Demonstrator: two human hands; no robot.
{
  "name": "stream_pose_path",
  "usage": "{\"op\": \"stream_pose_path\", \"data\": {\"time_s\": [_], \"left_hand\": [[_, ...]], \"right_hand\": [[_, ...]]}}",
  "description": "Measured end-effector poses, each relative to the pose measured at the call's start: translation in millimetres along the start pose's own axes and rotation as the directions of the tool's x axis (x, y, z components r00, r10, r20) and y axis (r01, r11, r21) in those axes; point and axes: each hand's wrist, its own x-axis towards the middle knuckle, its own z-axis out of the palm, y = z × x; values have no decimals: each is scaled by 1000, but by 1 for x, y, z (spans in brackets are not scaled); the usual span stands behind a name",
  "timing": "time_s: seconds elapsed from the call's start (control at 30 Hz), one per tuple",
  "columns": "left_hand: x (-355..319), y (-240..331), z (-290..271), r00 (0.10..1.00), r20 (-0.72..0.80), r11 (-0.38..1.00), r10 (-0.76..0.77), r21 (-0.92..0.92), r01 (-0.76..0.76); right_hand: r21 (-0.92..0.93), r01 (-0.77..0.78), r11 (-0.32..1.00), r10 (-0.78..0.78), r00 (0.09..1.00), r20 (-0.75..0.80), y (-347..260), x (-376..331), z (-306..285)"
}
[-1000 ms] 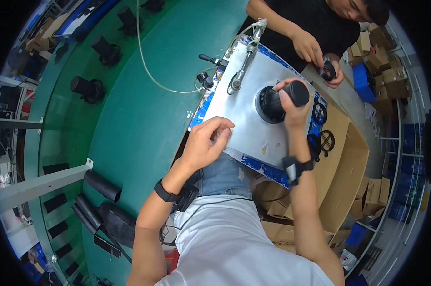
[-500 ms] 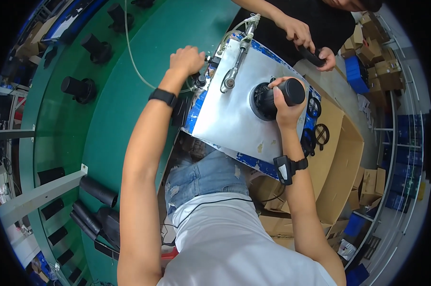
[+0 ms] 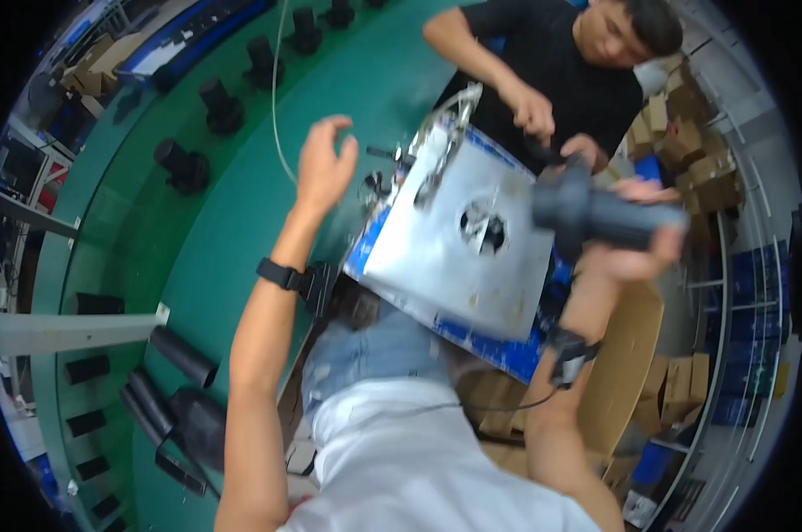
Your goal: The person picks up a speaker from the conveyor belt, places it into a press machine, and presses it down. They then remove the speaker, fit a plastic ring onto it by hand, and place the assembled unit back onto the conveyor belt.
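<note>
R hand (image 3: 631,259) is gripping the black flanged cylinder (image 3: 576,208), blurred, above/right of the metal plate (image 3: 428,244) — round hole (image 3: 482,228) showing uncovered. L hand (image 3: 324,168) is hanging wide, fingers apart, holding nothing, left of plate near the black lever (image 3: 383,153). Step: prob. unloading the plate. Next move is calling for a firm R grip — plus clearance from co-worker (image 3: 560,80), far side.
</note>
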Motion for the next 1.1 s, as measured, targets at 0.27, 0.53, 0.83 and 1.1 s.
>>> {"op": "stream_pose_path", "data": {"time_s": [0.27,0.53,0.83,1.1], "left_hand": [[-101,167,-42,908,394,564,143,-786,252],[-143,159,-39,926,366,199,92,-918,343],[-150,149,-61,944,330,333,28,-893,302],[-160,110,-147,992,102,965,78,243,-101]], "right_hand": [[476,-187,859,-18,919,393,-51,-21,90],[509,-216,833,-50,887,458,-38,-49,103],[501,-325,802,67,882,466,-28,-57,119],[-38,-102,994,96,651,753,24,-101,228]]}}
